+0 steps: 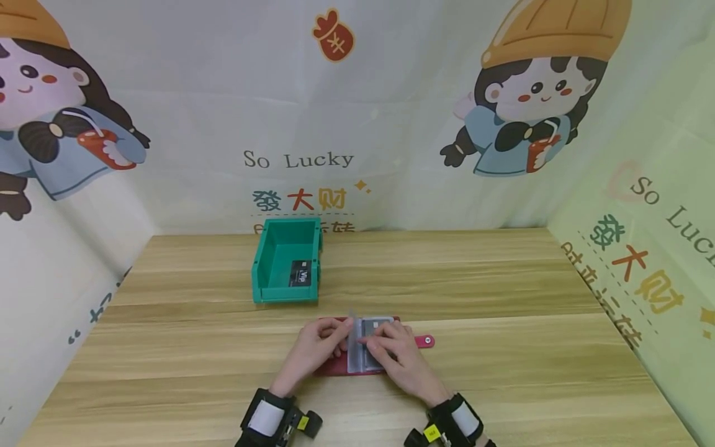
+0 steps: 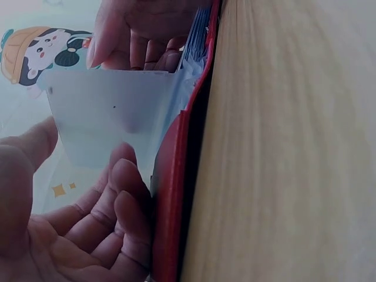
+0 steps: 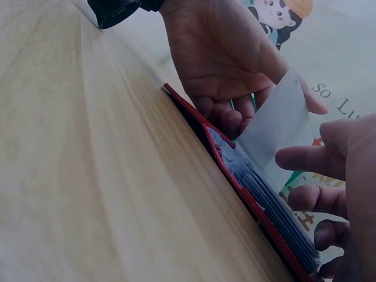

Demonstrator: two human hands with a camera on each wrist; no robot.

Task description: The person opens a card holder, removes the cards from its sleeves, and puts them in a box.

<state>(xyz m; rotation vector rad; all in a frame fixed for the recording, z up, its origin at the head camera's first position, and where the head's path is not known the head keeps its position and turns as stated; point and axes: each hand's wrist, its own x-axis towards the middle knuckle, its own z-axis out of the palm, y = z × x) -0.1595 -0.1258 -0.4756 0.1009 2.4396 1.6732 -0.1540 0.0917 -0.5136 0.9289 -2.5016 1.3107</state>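
Observation:
A red card holder (image 1: 335, 367) lies spread on the table, its clear plastic sleeves (image 1: 355, 360) showing and a snap strap (image 1: 426, 341) sticking out to the right. One sleeve page (image 2: 111, 111) stands raised from the stack. My left hand (image 1: 319, 340) holds this page near its outer edge, the thumb on one side and curled fingers by the other. Over the right half, my right hand (image 1: 398, 355) has its fingers loosely bent, the index fingertip right at the raised page. Under the right hand, a greyish card (image 1: 371, 328) shows in a sleeve.
Behind the card holder, to the left, stands a green plastic bin (image 1: 286, 295) with a black card marked Vip (image 1: 300, 273) inside. The wooden table (image 1: 475, 279) meets a printed cloth backdrop (image 1: 402, 124) at the back and sides.

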